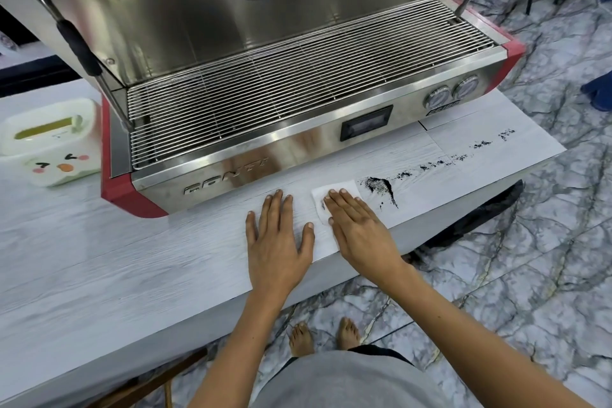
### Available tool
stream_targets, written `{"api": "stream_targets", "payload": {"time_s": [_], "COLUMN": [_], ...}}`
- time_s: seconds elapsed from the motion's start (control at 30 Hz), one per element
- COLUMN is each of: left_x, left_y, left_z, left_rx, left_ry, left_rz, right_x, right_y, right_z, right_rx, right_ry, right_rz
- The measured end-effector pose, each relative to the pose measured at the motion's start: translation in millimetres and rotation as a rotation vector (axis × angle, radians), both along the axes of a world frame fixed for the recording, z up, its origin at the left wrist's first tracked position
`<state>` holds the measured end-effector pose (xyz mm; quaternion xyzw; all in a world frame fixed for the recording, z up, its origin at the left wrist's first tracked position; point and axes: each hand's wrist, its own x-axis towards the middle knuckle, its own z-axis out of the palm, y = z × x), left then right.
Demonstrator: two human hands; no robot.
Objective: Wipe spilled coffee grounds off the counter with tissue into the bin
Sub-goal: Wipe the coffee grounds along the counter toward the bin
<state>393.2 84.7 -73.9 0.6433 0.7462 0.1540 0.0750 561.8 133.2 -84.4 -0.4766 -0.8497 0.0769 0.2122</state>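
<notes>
White counter (132, 275): left hand (278, 235) flat, right hand (361, 228) flat on soft, thin tissue (334, 190); press its middle beside the grounds (379, 187).

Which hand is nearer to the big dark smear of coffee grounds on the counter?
Right. The right hand lies flat on the tissue, just left of the coffee grounds smear. The left hand rests flat on the bare counter, farther left, beyond the tissue.
</notes>
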Motion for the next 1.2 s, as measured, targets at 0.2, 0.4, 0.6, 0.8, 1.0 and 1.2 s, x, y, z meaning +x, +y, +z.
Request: {"api": "stream_targets", "payload": {"time_s": [0.2,0.4,0.6,0.8,1.0,1.2], "left_x": [0,1,2,7,21,42], "left_y": [-1,0,0,5,13,29], "left_z": [1,0,0,1,3,2], "left_rx": [-0.01,-0.007,-0.01,-0.027,-0.03,-0.026], "left_ry": [-0.002,0.002,0.003,-0.015,-0.04,-0.056], "left_rz": [0.0,0.004,0.012,0.026,0.015,0.004], "right_x": [7,17,22,34,54,70], "right_y": [17,10,9,19,31,39], "right_z": [-1,-4,-4,-1,-1,-2], "right_rx": [-0.01,0.006,-0.005,-0.031,-0.039,-0.039], "right_ry": [0.0,0.003,0.033,0.034,0.03,0.028], "right_rz": [-0.065,-0.091,-0.078,-0.086,-0.099,-0.095]}}
